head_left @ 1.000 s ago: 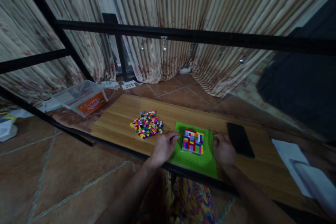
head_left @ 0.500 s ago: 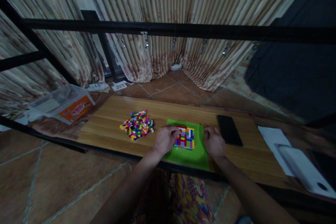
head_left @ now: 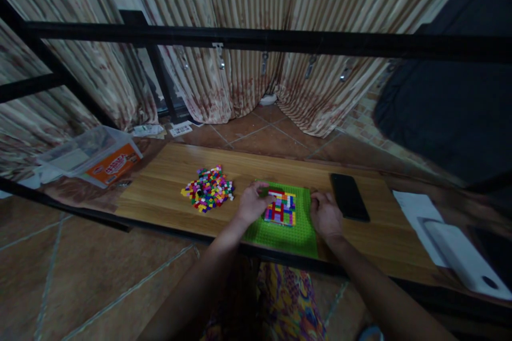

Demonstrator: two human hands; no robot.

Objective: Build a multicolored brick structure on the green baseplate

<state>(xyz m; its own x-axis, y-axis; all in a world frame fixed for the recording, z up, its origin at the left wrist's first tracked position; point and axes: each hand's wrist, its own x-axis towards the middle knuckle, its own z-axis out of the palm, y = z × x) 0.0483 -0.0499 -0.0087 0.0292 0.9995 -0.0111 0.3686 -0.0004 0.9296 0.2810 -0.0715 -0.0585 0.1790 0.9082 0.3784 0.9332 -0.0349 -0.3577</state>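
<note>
A green studded baseplate point(head_left: 288, 238) lies on the wooden board, with a square patch of colourful toy bricks point(head_left: 281, 209) built on its upper middle. My left hand point(head_left: 253, 203) is over the baseplate's left side; its thumb reaches to the left edge of the brick patch, apart from the forefinger. At the right edge of the baseplate, my right hand point(head_left: 327, 216) rests with fingers curled together, their tips partly hidden. What they hold, if anything, does not show. A loose pile of small mixed bricks point(head_left: 210, 189) lies left of my left hand.
A black phone point(head_left: 349, 197) lies right of my right hand. Further right are a paper sheet point(head_left: 418, 218) and a white device point(head_left: 468, 258). A clear plastic box point(head_left: 94, 152) with an orange label stands at the left. A black metal bar point(head_left: 256, 40) crosses beyond the board.
My left hand has opened from a pinch over the brick patch, its thumb and forefinger now apart, and has shifted slightly up and left. My right hand has stayed nearly still.
</note>
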